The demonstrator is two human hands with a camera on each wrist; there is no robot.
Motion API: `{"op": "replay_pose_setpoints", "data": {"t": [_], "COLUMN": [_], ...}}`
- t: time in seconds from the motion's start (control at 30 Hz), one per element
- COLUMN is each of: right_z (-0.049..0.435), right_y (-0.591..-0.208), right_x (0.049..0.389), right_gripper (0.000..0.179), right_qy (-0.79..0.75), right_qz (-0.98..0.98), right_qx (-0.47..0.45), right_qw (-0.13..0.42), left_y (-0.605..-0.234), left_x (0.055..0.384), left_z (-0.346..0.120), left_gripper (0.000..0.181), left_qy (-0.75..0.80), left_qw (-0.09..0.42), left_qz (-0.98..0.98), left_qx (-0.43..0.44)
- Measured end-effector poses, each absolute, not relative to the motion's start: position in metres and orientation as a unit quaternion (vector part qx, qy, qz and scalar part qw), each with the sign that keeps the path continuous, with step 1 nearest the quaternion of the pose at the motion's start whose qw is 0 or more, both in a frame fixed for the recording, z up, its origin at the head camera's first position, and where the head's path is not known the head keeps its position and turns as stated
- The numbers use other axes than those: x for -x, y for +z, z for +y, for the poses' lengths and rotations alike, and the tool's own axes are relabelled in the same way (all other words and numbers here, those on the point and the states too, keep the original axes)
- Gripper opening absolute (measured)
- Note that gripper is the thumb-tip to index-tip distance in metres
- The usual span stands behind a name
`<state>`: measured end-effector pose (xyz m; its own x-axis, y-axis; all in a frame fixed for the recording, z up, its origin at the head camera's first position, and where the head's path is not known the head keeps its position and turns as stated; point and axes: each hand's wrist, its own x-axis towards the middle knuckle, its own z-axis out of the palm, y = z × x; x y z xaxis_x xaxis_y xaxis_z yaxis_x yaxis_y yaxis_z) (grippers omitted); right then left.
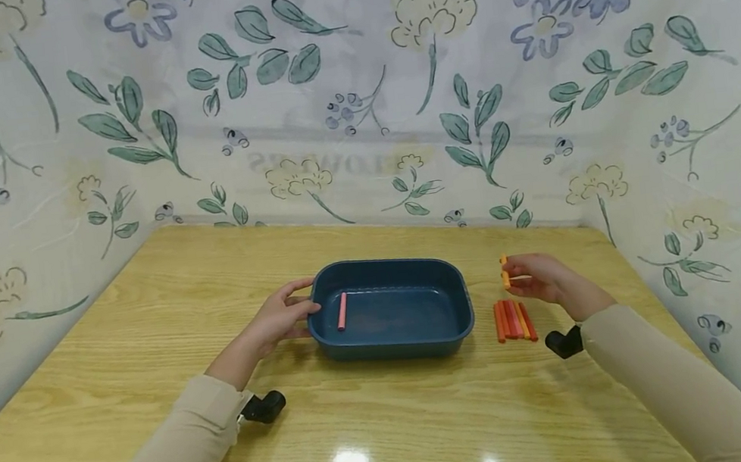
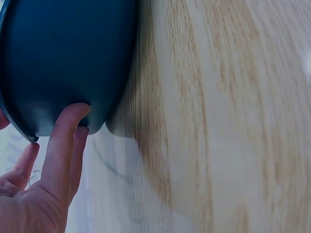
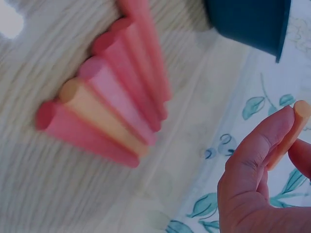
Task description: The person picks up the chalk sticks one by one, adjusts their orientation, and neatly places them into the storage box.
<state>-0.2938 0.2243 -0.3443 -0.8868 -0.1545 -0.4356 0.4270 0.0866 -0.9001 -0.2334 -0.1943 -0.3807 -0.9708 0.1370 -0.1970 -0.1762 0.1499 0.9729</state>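
At its left end, my left hand [image 1: 287, 313] holds the dark blue rectangular basin [image 1: 391, 352], thumb at the rim. In the left wrist view its fingers [image 2: 63, 145] lie along the basin's outer wall. One pink chalk stick [image 1: 342, 312] lies inside, near the left wall. To the right of the basin, my right hand [image 1: 544, 281] pinches a yellow-orange chalk stick [image 3: 291, 133] between thumb and fingers, raised above the table. Below that hand lies a row of several red, pink and orange chalk sticks [image 1: 514, 320], side by side on the table.
The wooden table [image 1: 244, 443] carries the basin and the chalk. Flower-patterned cloth [image 1: 361, 148] stands behind the table and along both sides. A black wrist-camera mount [image 1: 263, 408] juts from the left sleeve, another [image 1: 564, 343] from the right.
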Motion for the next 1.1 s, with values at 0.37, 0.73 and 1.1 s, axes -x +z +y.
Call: {"op": "replay_pose_setpoints", "data": {"t": [0.37,0.73,1.1], "right_z": [0.202,0.184,0.165], "right_y": [-0.340,-0.337,-0.332], "right_x": [0.299,0.304,0.306], "right_gripper": [0.030,0.030,0.022], "right_qy": [-0.674,-0.678,-0.680], "right_qz": [0.698,0.696,0.693], "right_qx": [-0.103,-0.096,-0.100], "right_qw": [0.220,0.218,0.218], "left_y": [-0.380,-0.377,-0.378], "left_x": [0.234,0.233,0.234], "left_z": [-0.192,-0.192,-0.191], "left_gripper": [0.058,0.060,0.060], "left_qy": [0.645,0.647,0.641], "left_qw": [0.121,0.124,0.121], "left_qz": [0.754,0.752,0.758], "left_qx": [0.021,0.014,0.013]}}
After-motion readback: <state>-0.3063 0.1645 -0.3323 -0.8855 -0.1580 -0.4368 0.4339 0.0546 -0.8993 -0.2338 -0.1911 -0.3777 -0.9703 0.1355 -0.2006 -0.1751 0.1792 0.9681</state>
